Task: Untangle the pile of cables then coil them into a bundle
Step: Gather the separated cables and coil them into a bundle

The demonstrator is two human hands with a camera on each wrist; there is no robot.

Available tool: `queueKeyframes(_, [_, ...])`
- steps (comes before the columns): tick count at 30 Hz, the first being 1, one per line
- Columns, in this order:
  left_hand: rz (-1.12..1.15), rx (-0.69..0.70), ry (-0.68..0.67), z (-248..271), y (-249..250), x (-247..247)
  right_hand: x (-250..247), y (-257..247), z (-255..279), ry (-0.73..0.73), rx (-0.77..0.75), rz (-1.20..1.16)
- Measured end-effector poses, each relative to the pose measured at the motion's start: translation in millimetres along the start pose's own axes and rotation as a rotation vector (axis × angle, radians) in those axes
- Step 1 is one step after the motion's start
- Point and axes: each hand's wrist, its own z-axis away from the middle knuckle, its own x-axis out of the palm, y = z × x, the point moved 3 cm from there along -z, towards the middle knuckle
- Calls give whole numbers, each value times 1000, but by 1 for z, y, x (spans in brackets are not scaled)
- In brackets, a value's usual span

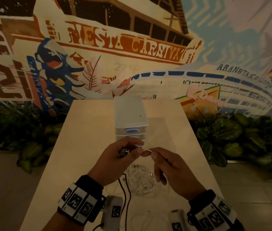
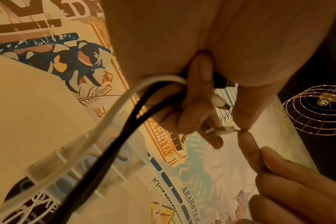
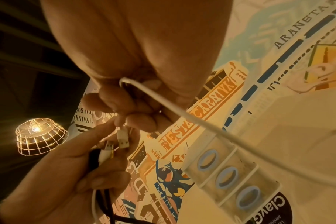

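Beneath both hands lies the table (image 1: 85, 130), which bears the work and lets slack cable trail down while the ends are raised. Just beyond the fingertips stands a small set of clear drawers (image 1: 131, 117), far enough back to leave the hands room. Below the wrists, between them, the loose white tangle (image 1: 140, 180) rests on the tabletop, not yet sorted; leaving it there seems to let one strand at a time be drawn up without dragging the rest. The left hand (image 1: 115, 157) is clenched around gathered cables, a black cable (image 2: 113, 136) and a white cable (image 2: 98, 133) running out of the fist side by side toward the table, with their plug ends sticking out past the fingers, probably so that all ends sit together as the start of a bundle. The right hand (image 1: 170, 165) pinches another white lead (image 3: 182, 112) near its tip, thumb and forefinger curled on it, the rest of the lead passing under the palm. Its small white connector (image 3: 123, 138) hangs just beside the left hand's plugs, apparently offered to that grip.
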Motion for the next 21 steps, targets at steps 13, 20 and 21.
queueKeyframes(13, [-149, 67, -35, 2, 1, 2, 1, -3, 7, 42, 164, 31])
queueKeyframes(20, [177, -75, 130, 0, -8, 25, 21, -3, 13, 173, 4, -108])
queueKeyframes(21, [172, -43, 116, 1, -5, 31, 27, -2, 14, 137, -5, -115])
